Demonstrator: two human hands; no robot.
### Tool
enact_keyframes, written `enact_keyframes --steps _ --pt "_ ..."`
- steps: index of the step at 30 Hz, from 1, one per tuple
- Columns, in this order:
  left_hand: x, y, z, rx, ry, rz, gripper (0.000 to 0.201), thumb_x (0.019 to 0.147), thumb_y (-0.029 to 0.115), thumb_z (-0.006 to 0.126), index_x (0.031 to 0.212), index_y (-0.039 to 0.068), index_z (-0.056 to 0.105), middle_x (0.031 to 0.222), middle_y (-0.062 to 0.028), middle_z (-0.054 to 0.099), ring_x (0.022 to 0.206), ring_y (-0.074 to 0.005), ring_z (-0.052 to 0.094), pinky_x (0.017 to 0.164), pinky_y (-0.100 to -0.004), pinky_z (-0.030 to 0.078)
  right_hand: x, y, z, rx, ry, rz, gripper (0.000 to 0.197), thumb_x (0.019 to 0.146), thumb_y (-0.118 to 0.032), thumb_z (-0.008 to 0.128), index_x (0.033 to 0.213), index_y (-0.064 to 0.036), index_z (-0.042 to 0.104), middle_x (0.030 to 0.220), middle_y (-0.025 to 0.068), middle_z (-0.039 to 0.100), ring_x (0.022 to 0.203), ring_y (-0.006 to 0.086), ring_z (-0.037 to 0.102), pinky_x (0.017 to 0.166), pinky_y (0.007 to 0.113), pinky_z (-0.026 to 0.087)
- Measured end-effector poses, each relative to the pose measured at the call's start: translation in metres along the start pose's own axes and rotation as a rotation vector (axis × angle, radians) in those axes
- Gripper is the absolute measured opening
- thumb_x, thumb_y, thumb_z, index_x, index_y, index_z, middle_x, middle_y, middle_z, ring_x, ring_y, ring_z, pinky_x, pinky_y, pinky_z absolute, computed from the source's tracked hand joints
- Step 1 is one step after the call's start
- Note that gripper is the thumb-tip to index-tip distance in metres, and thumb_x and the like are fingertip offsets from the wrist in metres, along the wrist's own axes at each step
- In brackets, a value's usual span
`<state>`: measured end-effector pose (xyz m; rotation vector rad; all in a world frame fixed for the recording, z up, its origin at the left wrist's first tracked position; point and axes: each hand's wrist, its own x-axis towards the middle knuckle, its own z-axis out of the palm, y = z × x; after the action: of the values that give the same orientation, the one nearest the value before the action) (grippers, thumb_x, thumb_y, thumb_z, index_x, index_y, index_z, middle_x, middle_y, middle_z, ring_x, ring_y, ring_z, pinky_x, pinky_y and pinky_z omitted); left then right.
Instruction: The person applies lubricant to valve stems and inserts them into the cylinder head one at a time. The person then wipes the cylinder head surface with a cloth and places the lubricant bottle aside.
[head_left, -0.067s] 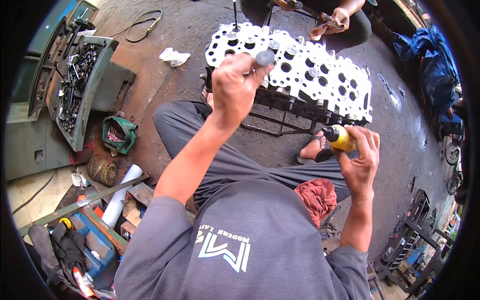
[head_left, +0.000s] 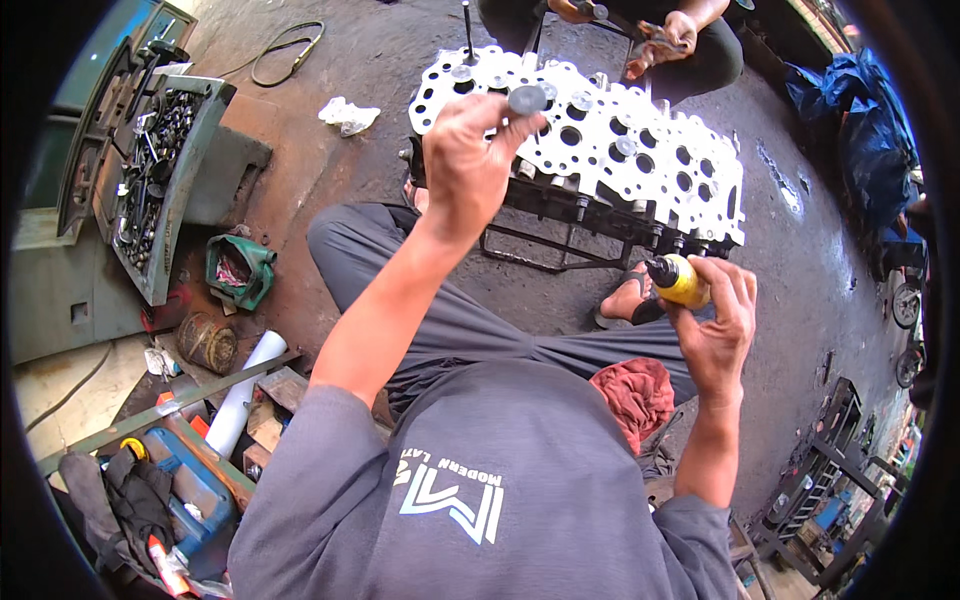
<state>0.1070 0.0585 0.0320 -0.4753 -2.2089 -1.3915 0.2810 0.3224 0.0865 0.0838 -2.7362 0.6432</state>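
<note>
Metal valve (head_left: 527, 99), pinched by the left hand (head_left: 466, 165), seems stiff, rather light, perhaps slippery (I would hold its hidden stem); the right hand (head_left: 722, 325) grasps a yellow bottle (head_left: 685, 283).

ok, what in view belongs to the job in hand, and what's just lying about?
Job, judging by the hands:
- grey disc-headed part, left hand
- yellow bottle, right hand
- pale holed metal block, in front

Lying about, apparently:
- crumpled white sheet
- green container
- white tube

Yellow bottle (head_left: 686, 281); grey disc (head_left: 527, 99)
</note>
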Motion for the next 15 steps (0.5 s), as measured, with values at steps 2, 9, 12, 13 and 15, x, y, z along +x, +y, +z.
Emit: enact_keyframes --steps 2,9,12,13,15 --pt "0.016 -0.011 0.013 -0.012 0.05 0.069 0.014 0.084 0.016 0.083 0.092 0.005 0.079 0.08 -0.0071 0.073 0.078 -0.0243 0.063 0.073 -0.037 0.048 -0.011 0.001 0.007 0.046 0.032 0.05 0.052 0.064 0.0 0.087 0.113 -0.0052 0.071 0.111 0.0096 0.07 0.106 0.0291 0.061 0.095 0.04 0.048" --pt "0.014 -0.045 0.039 0.075 -0.066 0.004 0.014 0.084 0.018 0.083 0.089 0.005 0.078 0.082 -0.0081 0.074 0.08 -0.0266 0.066 0.076 -0.0379 0.049 -0.019 0.001 0.022 0.114 0.098 0.148 0.049 0.065 -0.006 0.092 0.111 -0.0076 0.073 0.105 0.0053 0.073 0.102 0.0243 0.062 0.092 0.038 0.046" --pt "0.009 -0.054 0.044 0.12 -0.086 0.035 0.015 0.083 0.018 0.084 0.086 0.005 0.077 0.082 -0.0079 0.073 0.079 -0.0269 0.066 0.075 -0.0393 0.05 -0.017 0.003 0.025 0.127 0.091 0.166 0.049 0.065 -0.007 0.092 0.111 -0.0071 0.073 0.105 0.0052 0.073 0.101 0.0244 0.062 0.092 0.039 0.046" --pt "0.007 -0.055 0.045 0.122 -0.084 0.055 0.015 0.082 0.017 0.084 0.085 0.005 0.076 0.082 -0.0077 0.073 0.079 -0.0268 0.066 0.075 -0.0394 0.05 -0.017 0.005 0.026 0.128 0.087 0.169 0.049 0.066 -0.007 0.092 0.111 -0.0068 0.073 0.105 0.0052 0.073 0.101 0.0245 0.062 0.092 0.039 0.046" --pt "0.004 -0.056 0.044 0.146 -0.099 0.098 0.015 0.081 0.016 0.084 0.084 0.005 0.075 0.085 -0.0073 0.074 0.08 -0.0265 0.066 0.076 -0.039 0.05 -0.015 0.008 0.026 0.124 0.083 0.168 0.049 0.066 -0.008 0.093 0.111 -0.0065 0.073 0.106 0.0055 0.073 0.101 0.0245 0.062 0.092 0.039 0.045"
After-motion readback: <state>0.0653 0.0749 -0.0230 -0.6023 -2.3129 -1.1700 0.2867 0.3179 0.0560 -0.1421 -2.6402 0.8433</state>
